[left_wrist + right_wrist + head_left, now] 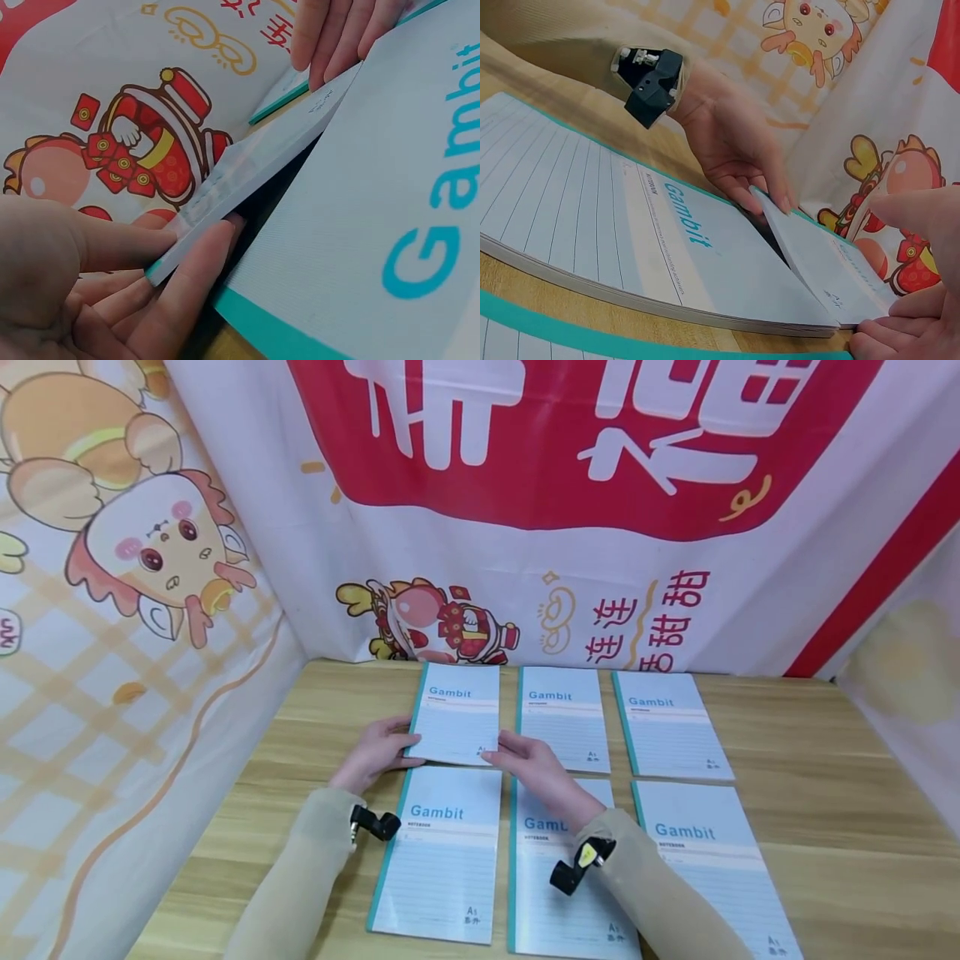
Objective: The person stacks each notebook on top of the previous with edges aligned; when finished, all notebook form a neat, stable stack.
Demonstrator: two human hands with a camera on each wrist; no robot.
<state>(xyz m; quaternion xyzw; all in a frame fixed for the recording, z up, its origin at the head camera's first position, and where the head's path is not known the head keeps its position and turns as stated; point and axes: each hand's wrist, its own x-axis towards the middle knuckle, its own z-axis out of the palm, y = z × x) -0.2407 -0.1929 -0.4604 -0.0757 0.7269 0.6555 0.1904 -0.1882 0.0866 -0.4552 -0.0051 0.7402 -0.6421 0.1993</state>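
Our left hand [377, 750] pinches the back-left Gambit notebook [456, 722] by a raised corner while our right hand [536, 768], fingers relaxed, probably steadies its opposite edge.

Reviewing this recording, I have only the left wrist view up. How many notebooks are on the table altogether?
Observer: The head view shows six notebooks on the table, in two rows of three.

Reviewer: My view shows one pinched. Which position is that?

Observer: The left hand is pinching the back-left notebook.

Reviewer: Is anything in the front row blocked from the head camera?

Observer: Yes, the right arm partly hides the front-middle notebook and the front-right notebook.
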